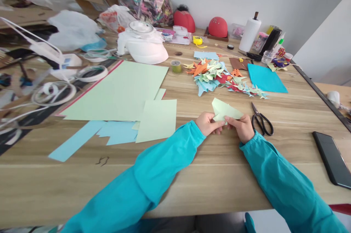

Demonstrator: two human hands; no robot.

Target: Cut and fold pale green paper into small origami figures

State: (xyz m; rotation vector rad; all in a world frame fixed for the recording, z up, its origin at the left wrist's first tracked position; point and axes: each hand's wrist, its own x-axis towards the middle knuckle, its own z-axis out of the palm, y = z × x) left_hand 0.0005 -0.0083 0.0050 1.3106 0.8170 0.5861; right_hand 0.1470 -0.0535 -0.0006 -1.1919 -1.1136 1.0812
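Observation:
Between my two hands is a pale green sheet of folded paper (226, 109), raised a little over the wooden table. My left hand (208, 123) pinches its lower left side, thumb in front. On the right side, my right hand (242, 127) grips the same paper between thumb and fingers. Black-handled scissors (262, 120) lie just right of my right hand, points facing away from me. Beyond the hands spreads a pile of folded paper cranes (210, 75) in green, blue, orange and red. Some fingertips are hidden behind the paper.
Large green sheets (117, 90), a smaller green sheet (157, 120) and blue paper strips (76, 141) lie to the left. A teal sheet (267, 78) is at back right, a black phone (333, 158) at far right. Coiled white cables (53, 94) crowd the left edge.

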